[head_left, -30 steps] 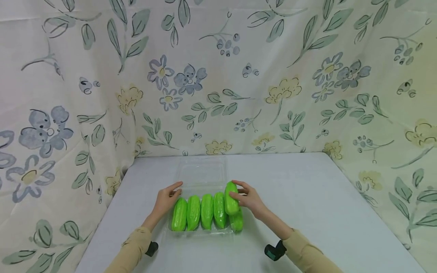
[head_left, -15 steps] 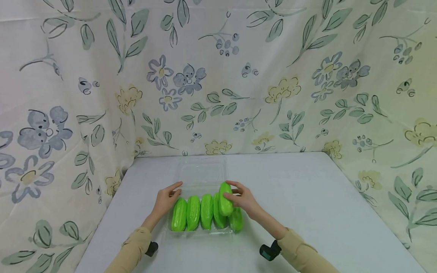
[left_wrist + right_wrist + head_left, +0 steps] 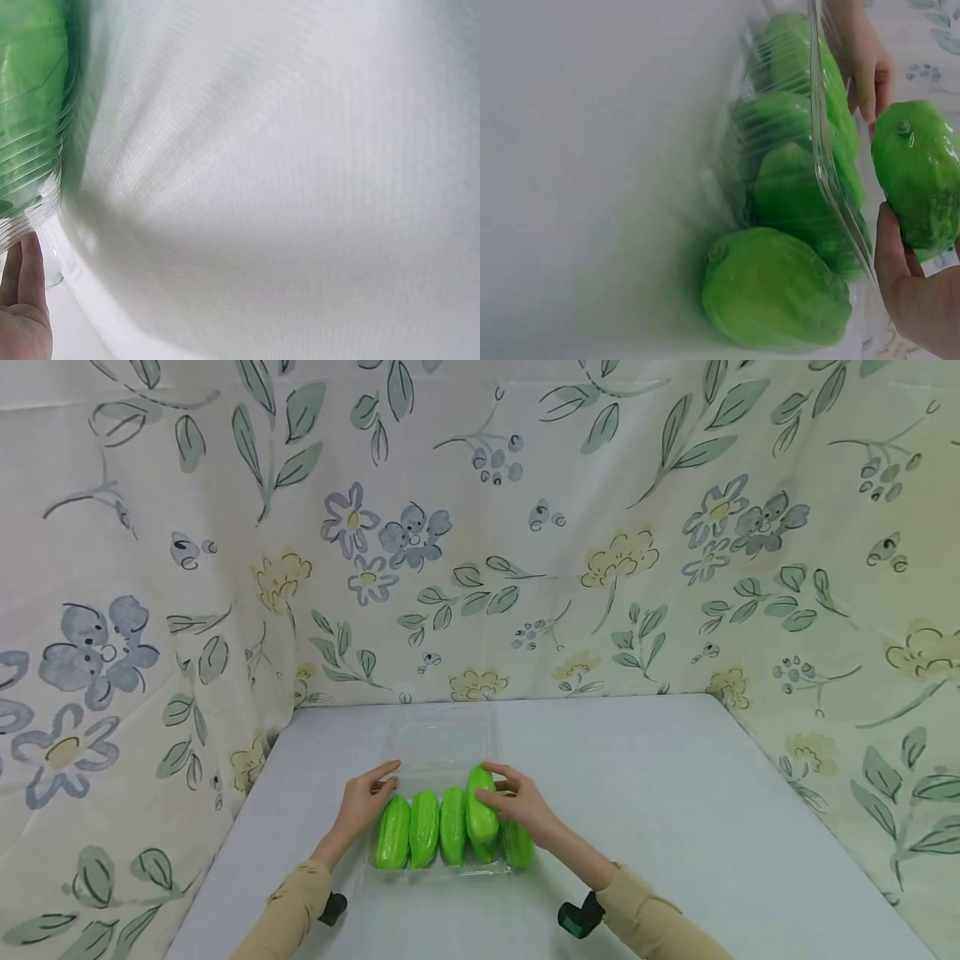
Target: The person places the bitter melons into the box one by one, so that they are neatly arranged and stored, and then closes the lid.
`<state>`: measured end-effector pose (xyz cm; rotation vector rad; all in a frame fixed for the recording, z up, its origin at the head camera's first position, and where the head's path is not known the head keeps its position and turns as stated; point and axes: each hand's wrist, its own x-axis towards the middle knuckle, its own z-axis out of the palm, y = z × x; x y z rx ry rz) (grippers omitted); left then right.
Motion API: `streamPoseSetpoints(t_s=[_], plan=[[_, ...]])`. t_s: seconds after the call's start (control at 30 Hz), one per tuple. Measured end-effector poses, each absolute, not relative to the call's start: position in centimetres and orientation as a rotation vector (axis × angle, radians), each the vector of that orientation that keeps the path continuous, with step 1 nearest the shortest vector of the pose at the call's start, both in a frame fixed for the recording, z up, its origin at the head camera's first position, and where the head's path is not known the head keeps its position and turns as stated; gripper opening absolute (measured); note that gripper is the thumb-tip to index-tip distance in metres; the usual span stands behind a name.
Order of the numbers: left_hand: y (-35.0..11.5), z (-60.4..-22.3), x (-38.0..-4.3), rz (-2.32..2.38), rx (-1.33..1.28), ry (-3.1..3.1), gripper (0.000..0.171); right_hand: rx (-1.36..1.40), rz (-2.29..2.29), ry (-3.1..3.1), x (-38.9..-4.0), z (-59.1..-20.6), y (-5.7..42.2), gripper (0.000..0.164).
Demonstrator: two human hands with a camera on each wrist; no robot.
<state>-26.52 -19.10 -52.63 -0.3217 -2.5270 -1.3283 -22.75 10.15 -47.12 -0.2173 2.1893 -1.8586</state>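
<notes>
My right hand grips a glossy, ridged green gourd between thumb and fingers. That gourd is raised above the right part of an open clear plastic box. Several like gourds lie side by side in the box, partly hidden by the held one. Another gourd rests on the table just outside the box's right wall. My left hand is at the box's back left corner. Its fingers look fairly straight and touch the corner; the exact contact is unclear.
The box's clear lid lies folded back behind it. A white table carries everything. Floral cloth hangs behind and at both sides. Dark wrist-worn devices show by the sleeves.
My right hand has carried the gourd leftward, from above the gourd outside the box to above the box's right part, and slightly lower. The left hand stays at the corner.
</notes>
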Motion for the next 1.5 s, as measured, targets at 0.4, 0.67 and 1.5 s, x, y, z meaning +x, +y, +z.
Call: streamPoseSetpoints(t_s=[0.4,0.67,1.5], plan=[[-19.2,-52.5,-26.4,-1.328,-0.323,-2.533,0.034,-0.261,-1.839,2.179,-22.2,-47.5,8.4,0.054],[-19.2,-52.5,-26.4,-1.304,-0.34,-2.523,0.034,-0.239,-1.861,2.134,-22.2,-47.5,7.7,0.056],[-19.0,-52.4,-26.4,-1.336,-0.329,-2.54,0.034,-0.272,-1.908,2.074,-21.5,-47.7,4.6,0.056]])
